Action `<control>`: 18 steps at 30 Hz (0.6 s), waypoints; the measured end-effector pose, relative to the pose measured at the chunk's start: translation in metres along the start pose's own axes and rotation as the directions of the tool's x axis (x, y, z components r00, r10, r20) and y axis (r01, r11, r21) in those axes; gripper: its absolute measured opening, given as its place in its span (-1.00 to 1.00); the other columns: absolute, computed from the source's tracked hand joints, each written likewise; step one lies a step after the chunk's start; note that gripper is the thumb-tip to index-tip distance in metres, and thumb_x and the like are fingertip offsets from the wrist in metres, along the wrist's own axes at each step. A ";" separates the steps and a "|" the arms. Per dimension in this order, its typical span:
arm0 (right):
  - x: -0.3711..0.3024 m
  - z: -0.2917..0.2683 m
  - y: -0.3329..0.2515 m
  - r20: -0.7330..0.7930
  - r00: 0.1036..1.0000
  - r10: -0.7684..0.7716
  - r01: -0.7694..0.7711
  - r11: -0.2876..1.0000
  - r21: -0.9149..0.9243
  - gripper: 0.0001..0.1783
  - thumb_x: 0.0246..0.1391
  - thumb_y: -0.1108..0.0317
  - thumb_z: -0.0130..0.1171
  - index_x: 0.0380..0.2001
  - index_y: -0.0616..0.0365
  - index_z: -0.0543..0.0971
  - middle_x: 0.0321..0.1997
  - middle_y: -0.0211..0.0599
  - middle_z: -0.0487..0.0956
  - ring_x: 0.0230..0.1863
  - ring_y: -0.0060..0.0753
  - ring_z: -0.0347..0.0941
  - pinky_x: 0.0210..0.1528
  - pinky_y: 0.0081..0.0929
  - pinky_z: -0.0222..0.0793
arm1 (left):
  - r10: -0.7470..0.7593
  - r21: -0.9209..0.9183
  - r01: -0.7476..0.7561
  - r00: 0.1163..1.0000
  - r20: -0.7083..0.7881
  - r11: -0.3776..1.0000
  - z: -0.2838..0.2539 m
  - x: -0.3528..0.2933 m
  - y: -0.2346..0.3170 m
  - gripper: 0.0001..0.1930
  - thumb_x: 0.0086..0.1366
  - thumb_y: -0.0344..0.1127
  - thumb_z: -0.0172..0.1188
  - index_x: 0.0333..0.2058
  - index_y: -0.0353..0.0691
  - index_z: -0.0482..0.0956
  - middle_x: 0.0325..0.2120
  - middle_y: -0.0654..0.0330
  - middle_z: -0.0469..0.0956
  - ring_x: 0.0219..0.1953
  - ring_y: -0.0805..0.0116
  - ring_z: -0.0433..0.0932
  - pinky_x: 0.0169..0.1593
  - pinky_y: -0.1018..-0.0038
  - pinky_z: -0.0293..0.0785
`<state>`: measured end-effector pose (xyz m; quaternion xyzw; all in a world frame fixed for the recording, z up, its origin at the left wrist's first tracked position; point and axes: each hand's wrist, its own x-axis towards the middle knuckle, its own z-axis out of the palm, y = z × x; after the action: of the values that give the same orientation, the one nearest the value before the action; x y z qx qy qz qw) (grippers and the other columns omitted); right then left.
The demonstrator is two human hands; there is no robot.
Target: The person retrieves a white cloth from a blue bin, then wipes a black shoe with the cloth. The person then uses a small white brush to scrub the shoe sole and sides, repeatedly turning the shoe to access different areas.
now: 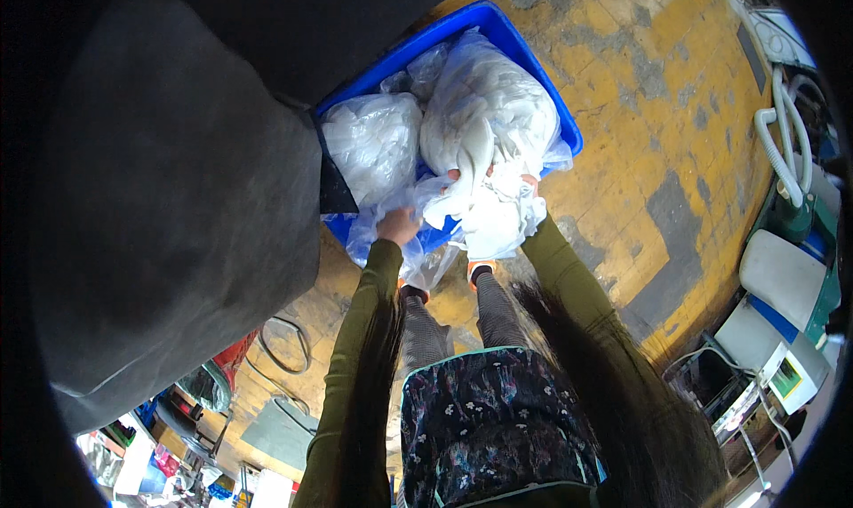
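My left hand [399, 226] is closed on the loose, crumpled edge of a clear plastic bag [364, 238] at the near side of a blue tub [569, 122]. Overexposed white cloth pieces [494, 219] lie bunched over my right hand [530, 183], which is wrapped round them. Cloth covers most of that hand, and only bits of its fingers show. Just beyond stands a large, full plastic bag [489, 86] of white material. A second filled clear bag [373, 139] sits to its left in the tub.
A big dark grey sheet or cover [178, 188] fills the left side and overlaps the tub's edge. The yellow floor [622, 91] is worn in patches. At right are a pale hose [782, 135] and white-and-green machinery [782, 273]. A looped cable [302, 348] lies at lower left.
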<state>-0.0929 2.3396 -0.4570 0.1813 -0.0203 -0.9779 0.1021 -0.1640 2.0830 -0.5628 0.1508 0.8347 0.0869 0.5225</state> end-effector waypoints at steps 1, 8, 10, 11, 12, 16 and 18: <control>0.001 0.004 0.000 0.022 1.000 -0.004 0.005 1.000 -0.004 -0.50 -0.10 0.41 0.06 0.01 0.16 0.38 0.08 0.02 0.33 -0.04 -0.09 0.40 -0.06 -0.24 0.43 | -0.015 0.009 0.016 0.997 -0.082 1.000 -0.026 -0.007 0.023 -0.43 0.19 0.19 -0.05 -0.01 -0.11 0.47 -0.09 -0.10 0.48 0.02 -0.09 0.41 0.08 0.16 0.29; 0.006 0.048 0.015 0.186 0.980 0.070 -0.080 0.996 0.043 -0.50 -0.06 0.39 0.03 0.04 0.14 0.36 0.17 0.13 0.24 0.05 0.05 0.36 0.00 -0.16 0.41 | 0.341 -0.902 -0.230 0.935 -0.100 0.364 -0.147 -0.106 0.125 -0.51 0.23 0.05 0.08 -0.06 -0.25 0.43 -0.21 0.09 0.56 -0.17 0.28 0.55 -0.14 0.30 0.45; 0.010 0.058 0.021 0.243 0.965 0.102 -0.123 0.990 0.075 -0.50 -0.06 0.39 0.02 0.04 0.13 0.35 0.20 0.16 0.21 0.07 0.09 0.34 0.02 -0.14 0.41 | 0.383 -0.909 -0.334 0.896 -0.223 0.251 -0.152 -0.112 0.122 -0.58 0.22 -0.06 0.14 -0.07 -0.25 0.41 -0.23 0.10 0.56 -0.17 0.34 0.55 -0.15 0.34 0.47; 0.012 0.062 0.023 0.269 0.957 0.112 -0.139 0.987 0.085 -0.50 -0.05 0.39 0.02 0.05 0.13 0.35 0.22 0.17 0.20 0.09 0.11 0.34 0.03 -0.13 0.40 | 0.301 -0.917 -0.380 0.895 -0.330 0.125 -0.150 -0.111 0.115 -0.60 0.22 -0.12 0.17 -0.08 -0.25 0.40 -0.24 0.09 0.56 -0.17 0.35 0.55 -0.15 0.35 0.47; 0.013 0.066 0.025 0.288 0.950 0.122 -0.155 0.984 0.093 -0.50 -0.05 0.38 0.01 0.05 0.12 0.35 0.23 0.19 0.19 0.10 0.13 0.33 0.04 -0.12 0.40 | 0.202 -0.902 -0.431 0.884 -0.422 0.000 -0.148 -0.111 0.107 -0.62 0.21 -0.18 0.19 -0.08 -0.26 0.39 -0.26 0.08 0.56 -0.16 0.35 0.55 -0.15 0.36 0.47; 0.011 0.063 0.021 0.154 0.988 0.028 -0.016 0.997 -0.077 -0.44 -0.06 0.36 0.04 0.09 0.08 0.32 0.30 0.27 0.05 0.15 0.26 0.26 0.12 0.01 0.31 | -0.157 -0.743 -0.662 0.726 -0.669 0.102 -0.171 -0.155 0.112 -0.63 0.18 -0.30 0.21 -0.06 -0.22 0.36 -0.30 0.17 0.53 -0.32 0.36 0.55 -0.33 0.47 0.51; 0.011 0.065 0.015 0.014 0.999 0.037 -0.034 0.986 -0.161 -0.38 -0.12 0.34 0.08 0.11 0.07 0.31 0.30 0.23 0.06 0.19 0.21 0.22 0.16 0.04 0.24 | -0.124 -0.818 -0.507 0.825 -0.552 0.269 -0.168 -0.171 0.107 -0.57 0.14 -0.33 0.25 -0.03 -0.22 0.35 -0.30 0.21 0.52 -0.36 0.41 0.53 -0.37 0.51 0.50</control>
<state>-0.1232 2.3226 -0.3988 0.1637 0.0543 -0.9759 0.1336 -0.2275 2.1264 -0.3119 -0.1121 0.6955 0.6653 0.2471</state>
